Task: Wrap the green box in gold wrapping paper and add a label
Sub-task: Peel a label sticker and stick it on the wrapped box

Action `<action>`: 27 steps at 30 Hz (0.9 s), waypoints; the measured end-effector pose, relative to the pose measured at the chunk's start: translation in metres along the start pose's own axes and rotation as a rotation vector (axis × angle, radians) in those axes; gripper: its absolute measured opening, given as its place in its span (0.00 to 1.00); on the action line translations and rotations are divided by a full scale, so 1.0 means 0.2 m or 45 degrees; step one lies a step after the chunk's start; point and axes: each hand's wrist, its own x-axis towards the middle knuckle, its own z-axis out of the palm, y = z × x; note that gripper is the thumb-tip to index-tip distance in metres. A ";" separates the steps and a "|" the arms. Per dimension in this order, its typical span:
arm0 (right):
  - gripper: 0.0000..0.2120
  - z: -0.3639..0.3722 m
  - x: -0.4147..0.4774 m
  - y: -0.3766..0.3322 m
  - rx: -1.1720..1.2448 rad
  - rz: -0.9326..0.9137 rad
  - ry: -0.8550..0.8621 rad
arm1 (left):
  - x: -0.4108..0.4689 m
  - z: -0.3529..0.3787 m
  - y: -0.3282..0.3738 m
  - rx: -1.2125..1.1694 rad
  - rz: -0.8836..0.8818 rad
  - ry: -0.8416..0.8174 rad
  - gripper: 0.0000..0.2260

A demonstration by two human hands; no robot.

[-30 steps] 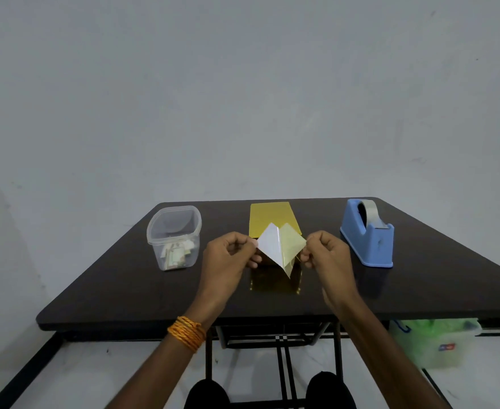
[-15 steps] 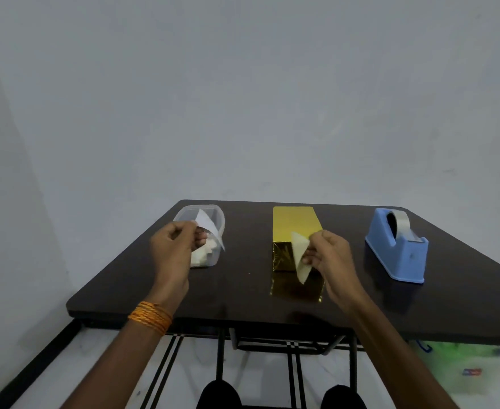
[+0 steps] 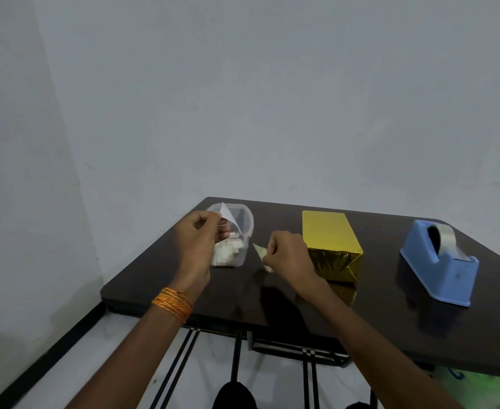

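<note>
The box wrapped in gold paper (image 3: 330,245) lies on the dark table (image 3: 272,302), right of centre. My left hand (image 3: 200,243) pinches a curled white backing sheet (image 3: 228,216) above the clear container (image 3: 240,228) at the table's left. My right hand (image 3: 287,258) pinches a pale yellowish label (image 3: 262,255) just left of the gold box, a little above the tabletop. The two hands are apart, each with its own piece of paper.
The clear plastic container holds several white paper pieces. A blue tape dispenser (image 3: 437,261) stands at the table's right. A green-lidded bin (image 3: 485,391) sits on the floor under the right edge. A wall stands close on the left.
The label was peeled from its backing: my left hand carried the white sheet to the container, my right hand kept the label. The view swung left.
</note>
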 end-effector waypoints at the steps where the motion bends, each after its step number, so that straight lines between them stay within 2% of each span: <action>1: 0.08 0.00 0.00 0.01 -0.055 -0.006 0.001 | 0.00 0.01 0.00 0.002 -0.004 -0.008 0.07; 4: 0.06 -0.03 0.01 0.05 -0.031 -0.018 -0.028 | 0.01 0.03 -0.02 0.007 -0.033 -0.035 0.07; 8: 0.10 -0.12 0.00 0.08 0.050 -0.056 -0.060 | 0.01 0.08 -0.04 0.032 -0.033 -0.090 0.07; 13: 0.02 -0.33 -0.04 0.07 0.483 -0.015 0.056 | -0.02 0.15 -0.05 0.099 0.063 -0.139 0.07; 14: 0.05 -0.36 -0.05 0.06 0.516 -0.045 0.081 | -0.03 0.17 -0.06 0.109 0.080 -0.146 0.07; 17: 0.15 -0.40 -0.08 0.02 0.499 -0.200 0.093 | -0.05 0.24 -0.07 0.110 0.118 -0.176 0.06; 19: 0.17 -0.38 -0.09 -0.01 0.452 -0.274 0.131 | -0.07 0.28 -0.07 0.141 0.153 -0.193 0.05; 25: 0.07 -0.38 -0.06 0.02 0.410 -0.294 0.306 | -0.11 0.37 -0.07 0.268 0.266 -0.283 0.07; 27: 0.08 -0.40 -0.05 0.04 0.388 -0.260 0.346 | -0.12 0.39 -0.06 0.292 0.273 -0.285 0.06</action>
